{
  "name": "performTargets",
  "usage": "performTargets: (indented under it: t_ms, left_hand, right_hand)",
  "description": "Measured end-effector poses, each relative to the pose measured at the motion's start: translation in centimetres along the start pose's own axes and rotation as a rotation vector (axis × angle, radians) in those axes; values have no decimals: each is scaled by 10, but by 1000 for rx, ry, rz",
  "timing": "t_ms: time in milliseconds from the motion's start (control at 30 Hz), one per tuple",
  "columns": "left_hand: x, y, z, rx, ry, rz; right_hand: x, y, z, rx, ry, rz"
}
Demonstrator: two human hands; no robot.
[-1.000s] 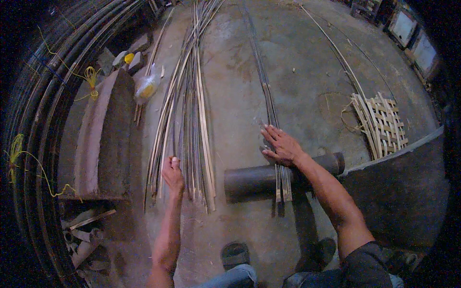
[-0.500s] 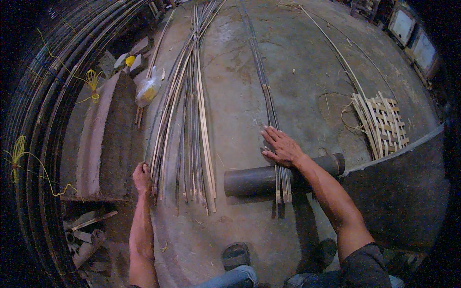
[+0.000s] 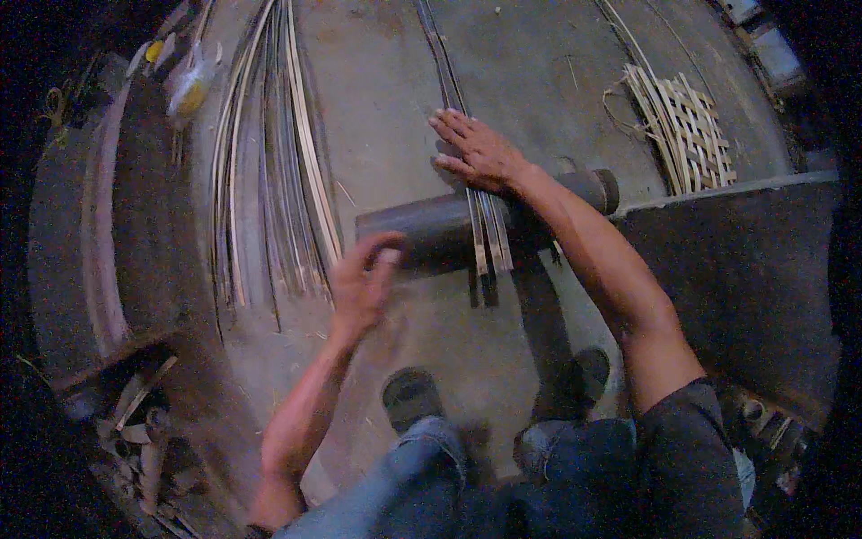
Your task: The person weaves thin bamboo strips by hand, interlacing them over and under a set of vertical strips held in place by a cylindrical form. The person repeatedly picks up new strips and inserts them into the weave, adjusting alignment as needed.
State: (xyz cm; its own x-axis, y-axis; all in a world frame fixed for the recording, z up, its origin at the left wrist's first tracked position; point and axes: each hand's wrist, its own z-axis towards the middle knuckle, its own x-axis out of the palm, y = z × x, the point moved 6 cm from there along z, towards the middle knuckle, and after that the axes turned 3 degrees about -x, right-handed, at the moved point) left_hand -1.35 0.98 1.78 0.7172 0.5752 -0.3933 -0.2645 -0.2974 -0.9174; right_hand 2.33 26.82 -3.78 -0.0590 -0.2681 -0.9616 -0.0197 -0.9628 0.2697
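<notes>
Several bamboo strips (image 3: 489, 235) lie across a dark pipe (image 3: 431, 235) on the concrete floor (image 3: 377, 108); right hand (image 3: 476, 151), at 12 o'clock from the pipe, presses flat on them, fingers spread; left hand (image 3: 362, 286), blurred, hangs at the pipe's 8 o'clock, fingers loosely curled, holding nothing visible; loose strip bundle (image 3: 269, 162) at its 11 o'clock; woven mat (image 3: 687, 121) at 2 o'clock of the pipe.

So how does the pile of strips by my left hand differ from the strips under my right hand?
The left pile of strips is a wide, loose spread lying on the floor, with the left hand near its ends, not clearly touching. The strips under the right hand are a few tight ones, laid across the dark pipe and pressed flat. Both are long, thin and pale.
</notes>
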Motion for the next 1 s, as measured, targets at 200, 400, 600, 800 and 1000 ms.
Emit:
performTargets:
  t_ms: [200, 400, 600, 800, 1000]
  left_hand:
    - [103, -6, 6, -141, 181, 1]
    - [100, 28, 6, -352, 460, -291]
    - [28, 37, 37, -706, 252, -1081]
    - [-17, -25, 38, -416, -253, -760]
    - [-25, 43, 24, -505, -266, -552]
  right_hand:
    - [-6, -2, 2, -8, -31, -20]
    - [-14, 2, 3, 6, -106, 175]
    - [-12, 2, 5, 36, -60, 136]
    - [-3, -11, -7, 40, -108, 54]
    - [-4, -3, 2, 21, -97, 55]
